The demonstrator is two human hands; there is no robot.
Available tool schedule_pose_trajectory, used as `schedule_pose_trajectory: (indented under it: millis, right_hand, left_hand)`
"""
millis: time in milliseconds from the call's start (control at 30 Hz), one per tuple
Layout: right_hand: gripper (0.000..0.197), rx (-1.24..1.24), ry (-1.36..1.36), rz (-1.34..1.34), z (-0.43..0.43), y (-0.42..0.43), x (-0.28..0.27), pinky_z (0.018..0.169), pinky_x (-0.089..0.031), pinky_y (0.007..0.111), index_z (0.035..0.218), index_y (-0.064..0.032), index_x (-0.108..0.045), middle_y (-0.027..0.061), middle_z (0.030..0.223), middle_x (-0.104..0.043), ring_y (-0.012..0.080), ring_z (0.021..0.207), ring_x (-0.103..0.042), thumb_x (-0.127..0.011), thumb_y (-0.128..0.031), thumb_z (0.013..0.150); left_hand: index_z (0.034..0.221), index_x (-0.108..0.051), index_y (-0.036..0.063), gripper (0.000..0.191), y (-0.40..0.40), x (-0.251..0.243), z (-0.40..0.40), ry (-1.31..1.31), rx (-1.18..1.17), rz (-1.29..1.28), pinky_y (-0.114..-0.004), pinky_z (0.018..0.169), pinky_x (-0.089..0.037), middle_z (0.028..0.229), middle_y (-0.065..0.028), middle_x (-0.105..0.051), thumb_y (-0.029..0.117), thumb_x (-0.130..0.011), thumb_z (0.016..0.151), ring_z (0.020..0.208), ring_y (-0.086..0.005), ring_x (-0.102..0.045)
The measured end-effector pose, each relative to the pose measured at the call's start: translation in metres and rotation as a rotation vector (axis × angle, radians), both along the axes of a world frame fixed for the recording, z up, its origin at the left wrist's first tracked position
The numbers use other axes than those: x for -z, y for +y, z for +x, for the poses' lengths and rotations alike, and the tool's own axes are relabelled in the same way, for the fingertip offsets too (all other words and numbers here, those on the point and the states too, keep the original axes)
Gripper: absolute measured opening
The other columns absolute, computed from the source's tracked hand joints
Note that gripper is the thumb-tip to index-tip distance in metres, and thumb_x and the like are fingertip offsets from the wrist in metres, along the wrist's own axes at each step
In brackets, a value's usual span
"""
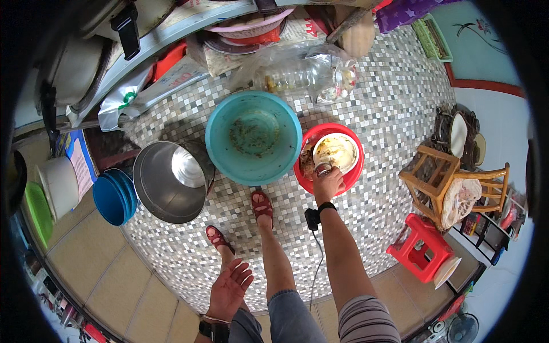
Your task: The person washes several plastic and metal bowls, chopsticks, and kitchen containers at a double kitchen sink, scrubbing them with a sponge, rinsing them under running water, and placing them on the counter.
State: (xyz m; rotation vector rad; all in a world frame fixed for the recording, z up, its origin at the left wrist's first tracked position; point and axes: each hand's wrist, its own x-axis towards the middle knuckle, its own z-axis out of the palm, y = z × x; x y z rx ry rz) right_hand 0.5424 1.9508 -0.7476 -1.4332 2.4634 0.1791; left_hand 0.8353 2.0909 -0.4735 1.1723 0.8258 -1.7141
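My right hand (329, 183) is over the near rim of a red basin (359, 171). Its fingers grip a small, round, shiny object (323, 168) that I cannot identify more exactly. Inside the basin, a white bowl (339, 151) holds yellowish, wet residue, and brown scraps (307, 160) lie to its left. My left hand (231, 285) hangs low with its palm turned up and fingers apart, holding nothing. Left of the red basin stands a large turquoise basin (253, 169) with dark bits in its bottom.
A tall metal pot (161, 188) and stacked blue buckets (112, 199) stand at left. Beyond the turquoise basin lies a clear plastic bag of bottles (300, 75). At right are a red plastic stool (422, 248) and a wooden chair (433, 171). A cable (319, 261) hangs from my right wrist.
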Motion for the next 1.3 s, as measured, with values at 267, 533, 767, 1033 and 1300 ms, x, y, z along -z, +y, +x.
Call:
schedule_pose_trajectory:
  millis: [267,533,767,1033,1300]
  right_hand:
    - [0.058,0.465,-0.318,-0.275,-0.048,0.008,0.007,0.087,-0.034,0.046,0.107,-0.0030,-0.044,0.0137,0.104,-0.052,0.0293,0.099,-0.050,-0.071,-0.030,0.063]
    - [0.035,0.880,-1.139,-0.582,-0.050,0.024,-0.077,0.083,-0.040,0.031,0.109,-0.0030,-0.046,0.0077,0.101,-0.052,0.0166,0.092,-0.050,-0.057,-0.016,0.078]
    - [0.038,0.766,-1.251,-0.511,-0.046,0.021,-0.156,0.089,-0.035,0.029,0.115,-0.0041,-0.044,0.0053,0.108,-0.050,0.0138,0.098,-0.047,-0.052,-0.016,0.080]
    - [0.042,0.753,-1.250,-0.601,-0.058,0.021,-0.171,0.089,-0.036,0.029,0.116,-0.0031,-0.043,0.0063,0.107,-0.048,0.0143,0.099,-0.046,-0.055,-0.011,0.078]
    - [0.039,0.746,-1.181,-0.692,-0.064,0.028,-0.187,0.086,-0.038,0.029,0.115,-0.0027,-0.040,0.0072,0.105,-0.046,0.0145,0.095,-0.045,-0.055,-0.011,0.080]
  left_hand:
    - [0.115,-0.049,0.0016,0.033,-0.017,0.022,-0.019,-0.045,0.176,-0.100,-0.036,0.087,-0.044,0.105,-0.0108,-0.057,0.025,-0.041,0.093,0.095,-0.0217,-0.056]
    - [0.112,-0.054,0.0049,0.028,-0.110,0.142,-0.135,-0.633,1.110,-0.796,-0.032,0.082,-0.042,0.102,-0.0144,-0.058,0.017,-0.051,0.087,0.094,-0.0240,-0.056]
    - [0.100,-0.061,0.0104,0.028,-0.190,0.154,-0.204,-1.086,1.259,-1.333,-0.039,0.084,-0.041,0.095,-0.0118,-0.051,0.004,-0.058,0.073,0.096,-0.0305,-0.049]
    - [0.076,-0.065,0.0078,0.006,-0.193,0.140,-0.210,-1.150,1.206,-1.422,-0.038,0.081,-0.039,0.089,-0.0073,-0.052,0.010,-0.067,0.071,0.090,-0.0254,-0.050]
    - [0.066,-0.064,0.0056,0.004,-0.198,0.143,-0.218,-1.342,1.210,-1.263,-0.038,0.077,-0.041,0.083,-0.0096,-0.052,0.007,-0.062,0.069,0.085,-0.0281,-0.049]
